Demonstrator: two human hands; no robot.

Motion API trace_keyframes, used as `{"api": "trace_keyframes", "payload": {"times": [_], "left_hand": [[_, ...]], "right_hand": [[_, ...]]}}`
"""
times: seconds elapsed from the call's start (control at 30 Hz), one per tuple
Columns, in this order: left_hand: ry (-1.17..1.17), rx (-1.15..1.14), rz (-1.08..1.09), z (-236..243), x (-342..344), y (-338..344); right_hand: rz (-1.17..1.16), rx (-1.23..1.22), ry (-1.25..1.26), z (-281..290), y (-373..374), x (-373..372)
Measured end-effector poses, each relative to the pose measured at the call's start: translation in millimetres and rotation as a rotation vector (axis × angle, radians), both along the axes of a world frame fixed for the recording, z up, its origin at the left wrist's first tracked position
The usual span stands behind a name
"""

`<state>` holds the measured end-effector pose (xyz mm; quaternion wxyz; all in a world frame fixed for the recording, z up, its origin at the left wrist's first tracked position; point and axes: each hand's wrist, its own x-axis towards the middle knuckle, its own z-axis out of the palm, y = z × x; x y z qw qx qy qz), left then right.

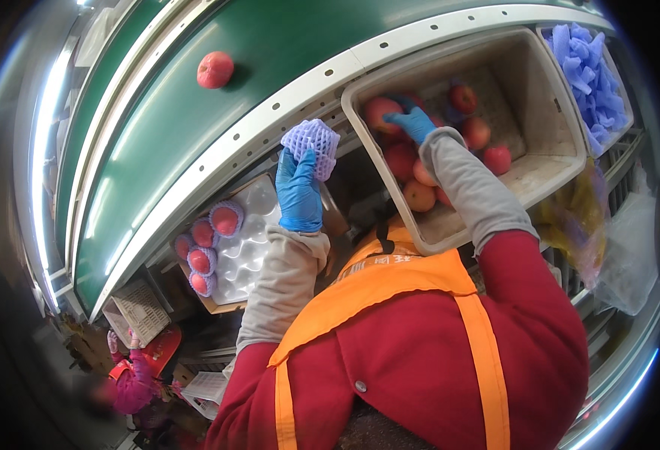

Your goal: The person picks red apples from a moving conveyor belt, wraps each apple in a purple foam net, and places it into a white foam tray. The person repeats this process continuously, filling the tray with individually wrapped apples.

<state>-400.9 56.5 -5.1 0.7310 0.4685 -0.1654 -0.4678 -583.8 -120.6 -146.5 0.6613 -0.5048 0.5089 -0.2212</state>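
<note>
A purple foam net sleeve (312, 142) is held upright in the fingers of my left hand (300, 199), gloved in blue. Whether anything sits inside the sleeve I cannot tell. Inside a grey-beige plastic crate (555, 161), my right hand (414, 124), also in a blue glove, has its fingers curled over a red apple (382, 114) near the left wall. More loose apples (476, 133) lie in that crate. Below my left hand, a carton with a white moulded tray (247, 262) holds several apples in purple foam nets (225, 219) along its left side.
One apple (215, 70) rests on the green conveyor belt (285, 45), behind a white metal rail (270, 105). At the far right, a bin is heaped with purple foam nets (585, 79). Clear plastic bags (626, 255) hang beside it. Another person (135, 382) is at the lower left near a crate (146, 315).
</note>
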Motion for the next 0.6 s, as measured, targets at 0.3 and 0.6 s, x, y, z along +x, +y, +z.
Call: {"api": "trace_keyframes", "payload": {"times": [0.3, 0.6], "left_hand": [[-0.682, 0.024, -0.373, 26.5, -29.6, -19.8], [-0.494, -0.102, -0.367, 34.4, -33.0, -4.4]], "right_hand": [[0.298, -0.550, -0.255, 137.8, 50.2, -33.0], [0.116, 0.250, -0.548, 106.5, 77.2, -15.9]]}}
